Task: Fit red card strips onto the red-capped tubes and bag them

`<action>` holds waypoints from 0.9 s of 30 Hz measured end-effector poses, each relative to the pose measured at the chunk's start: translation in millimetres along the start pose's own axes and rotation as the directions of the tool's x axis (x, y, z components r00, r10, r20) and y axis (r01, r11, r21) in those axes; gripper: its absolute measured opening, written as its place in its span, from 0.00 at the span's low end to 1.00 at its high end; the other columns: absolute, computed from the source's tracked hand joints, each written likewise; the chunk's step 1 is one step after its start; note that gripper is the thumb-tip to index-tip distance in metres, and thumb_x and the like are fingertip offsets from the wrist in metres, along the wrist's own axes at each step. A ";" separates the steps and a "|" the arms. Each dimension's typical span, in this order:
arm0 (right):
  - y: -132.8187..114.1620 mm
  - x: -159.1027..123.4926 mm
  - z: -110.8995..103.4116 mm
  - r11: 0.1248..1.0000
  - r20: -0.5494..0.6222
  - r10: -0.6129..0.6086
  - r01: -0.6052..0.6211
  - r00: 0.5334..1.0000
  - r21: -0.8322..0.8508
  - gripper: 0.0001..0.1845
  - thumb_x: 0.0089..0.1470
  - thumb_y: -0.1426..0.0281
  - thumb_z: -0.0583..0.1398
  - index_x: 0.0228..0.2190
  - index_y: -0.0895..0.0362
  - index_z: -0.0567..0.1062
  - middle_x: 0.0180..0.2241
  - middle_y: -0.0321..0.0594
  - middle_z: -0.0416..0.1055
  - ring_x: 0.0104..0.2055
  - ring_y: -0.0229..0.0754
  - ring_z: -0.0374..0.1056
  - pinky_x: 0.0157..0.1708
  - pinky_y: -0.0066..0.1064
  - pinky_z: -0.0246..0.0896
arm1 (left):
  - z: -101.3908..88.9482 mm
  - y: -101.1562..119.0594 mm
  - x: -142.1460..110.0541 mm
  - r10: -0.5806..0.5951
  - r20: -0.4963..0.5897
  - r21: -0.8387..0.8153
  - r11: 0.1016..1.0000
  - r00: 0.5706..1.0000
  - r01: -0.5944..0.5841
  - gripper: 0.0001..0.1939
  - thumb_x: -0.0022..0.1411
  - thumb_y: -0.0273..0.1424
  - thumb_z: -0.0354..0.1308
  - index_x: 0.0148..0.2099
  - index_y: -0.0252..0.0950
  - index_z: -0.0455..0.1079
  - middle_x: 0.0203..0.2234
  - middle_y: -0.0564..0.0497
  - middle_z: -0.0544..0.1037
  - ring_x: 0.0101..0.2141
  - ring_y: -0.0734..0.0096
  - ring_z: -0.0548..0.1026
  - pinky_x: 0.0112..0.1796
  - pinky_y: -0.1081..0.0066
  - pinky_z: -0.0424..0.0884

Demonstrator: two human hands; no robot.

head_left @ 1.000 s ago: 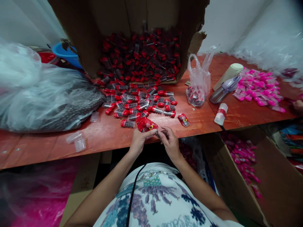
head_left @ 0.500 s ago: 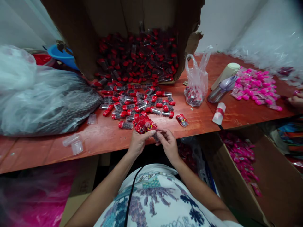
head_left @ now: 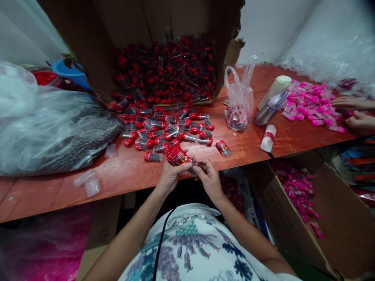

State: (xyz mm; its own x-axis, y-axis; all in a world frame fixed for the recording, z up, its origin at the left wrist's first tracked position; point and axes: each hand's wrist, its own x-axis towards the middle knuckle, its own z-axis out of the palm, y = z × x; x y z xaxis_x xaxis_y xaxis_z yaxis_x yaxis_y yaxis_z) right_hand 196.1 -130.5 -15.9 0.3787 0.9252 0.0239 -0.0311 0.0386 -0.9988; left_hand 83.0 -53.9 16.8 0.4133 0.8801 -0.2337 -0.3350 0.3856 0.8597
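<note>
A red printed plastic packet (head_left: 176, 154) is held low over the table's front edge. My left hand (head_left: 170, 176) grips it with the thumb on top. The fingers of my right hand (head_left: 209, 178) are pinched at its near right end, where clear film and something dark show; they partly cover that end. Just beyond my hands lies a loose pile of clear tubes with red caps (head_left: 172, 130), filled with dark beads. One similar red packet (head_left: 223, 148) rests on the table to the right of my hands.
Behind the pile, a cardboard box (head_left: 84, 47) on its side holds many more tubes. A bag of dark beads (head_left: 70, 128) sits left, near clear empty tubes (head_left: 92, 186). Rightward are a plastic bag (head_left: 238, 97), a bottle (head_left: 271, 109), a roll (head_left: 268, 138), pink packets (head_left: 313, 103) and another person's hands (head_left: 359, 111).
The packet has turned slightly in my hands, which stay close together. The view has shifted a little to the right. The other person's hands have come further into view by the pink packets.
</note>
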 end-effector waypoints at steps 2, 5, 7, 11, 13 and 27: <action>0.4 -2.2 -2.2 0.984 -0.063 -0.119 0.109 0.991 -0.141 0.10 0.56 0.64 0.58 0.40 0.53 0.71 0.36 0.37 0.74 0.35 0.39 0.72 0.32 0.29 0.70 | 1.0 -0.4 0.3 0.042 -0.028 0.006 0.999 0.999 -0.042 0.25 0.41 0.25 0.70 0.44 0.35 0.71 0.30 0.50 0.80 0.30 0.68 0.77 0.36 0.69 0.72; 1.7 -4.5 -5.4 0.904 -0.114 -0.303 0.247 0.946 -0.349 0.10 0.55 0.66 0.59 0.40 0.53 0.72 0.37 0.38 0.75 0.37 0.40 0.72 0.39 0.32 0.69 | 2.3 -3.3 1.2 0.120 -0.117 0.022 0.993 0.986 -0.118 0.17 0.39 0.25 0.70 0.35 0.34 0.73 0.25 0.53 0.78 0.28 0.71 0.75 0.34 0.72 0.71; 2.2 -5.2 -6.1 0.881 -0.119 -0.340 0.271 0.933 -0.388 0.11 0.55 0.66 0.60 0.41 0.52 0.71 0.36 0.38 0.75 0.36 0.40 0.72 0.37 0.31 0.69 | 2.5 -5.5 1.3 0.127 -0.148 0.014 0.992 0.981 -0.126 0.16 0.37 0.25 0.70 0.32 0.34 0.73 0.25 0.53 0.78 0.27 0.71 0.75 0.34 0.71 0.71; 1.3 -6.5 -4.9 0.899 -0.101 -0.321 0.270 0.941 -0.346 0.12 0.54 0.66 0.60 0.42 0.53 0.72 0.36 0.38 0.74 0.36 0.39 0.71 0.37 0.31 0.68 | 1.5 -7.2 1.3 0.112 -0.153 0.016 0.994 0.982 -0.111 0.15 0.37 0.26 0.71 0.30 0.34 0.73 0.24 0.54 0.77 0.27 0.72 0.74 0.35 0.71 0.70; 0.1 -7.3 -4.2 0.918 -0.091 -0.282 0.242 0.955 -0.314 0.11 0.54 0.66 0.61 0.41 0.53 0.73 0.37 0.39 0.74 0.37 0.40 0.71 0.38 0.31 0.68 | 0.1 -6.7 1.7 0.131 -0.157 0.041 0.991 0.979 -0.126 0.14 0.36 0.26 0.71 0.29 0.34 0.73 0.24 0.54 0.77 0.27 0.71 0.75 0.36 0.70 0.71; -3.8 -7.4 -2.9 0.999 -0.082 -0.016 0.013 0.997 -0.035 0.14 0.52 0.62 0.61 0.40 0.54 0.74 0.35 0.38 0.75 0.34 0.39 0.71 0.30 0.30 0.71 | -1.6 -8.4 -2.7 0.159 -0.098 0.053 0.987 0.982 -0.155 0.14 0.40 0.26 0.70 0.33 0.34 0.72 0.28 0.53 0.78 0.30 0.70 0.75 0.38 0.69 0.70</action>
State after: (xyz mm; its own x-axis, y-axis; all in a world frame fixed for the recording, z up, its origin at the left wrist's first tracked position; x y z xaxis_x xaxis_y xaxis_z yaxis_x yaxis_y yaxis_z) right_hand 196.1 -138.6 -12.4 0.4535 0.8905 0.0362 0.0065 0.0374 -0.9993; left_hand 83.3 -59.0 9.5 0.2701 0.9531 -0.1370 -0.3494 0.2296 0.9084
